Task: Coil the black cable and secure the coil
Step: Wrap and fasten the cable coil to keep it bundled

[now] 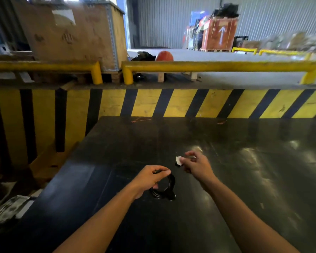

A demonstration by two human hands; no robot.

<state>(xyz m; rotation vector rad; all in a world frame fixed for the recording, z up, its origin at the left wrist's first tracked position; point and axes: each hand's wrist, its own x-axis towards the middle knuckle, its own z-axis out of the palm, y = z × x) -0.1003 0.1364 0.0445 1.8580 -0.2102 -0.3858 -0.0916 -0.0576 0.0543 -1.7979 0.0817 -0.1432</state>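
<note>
The black cable (169,187) is wound into a small round coil and hangs just above the dark tabletop (244,179). My left hand (150,179) grips the coil at its upper left, fingers closed around the loops. My right hand (195,164) is a little to the right and farther away, pinching the cable's end, which carries a small white tag (178,160) with a black plug tip below it. The stretch of cable between the two hands is hard to make out against the dark surface.
A yellow-and-black striped wall (190,103) runs along the far edge of the table. Yellow guard rails (217,66) and a wooden crate (71,33) stand behind it. A gap with debris (11,207) lies off the table's left edge.
</note>
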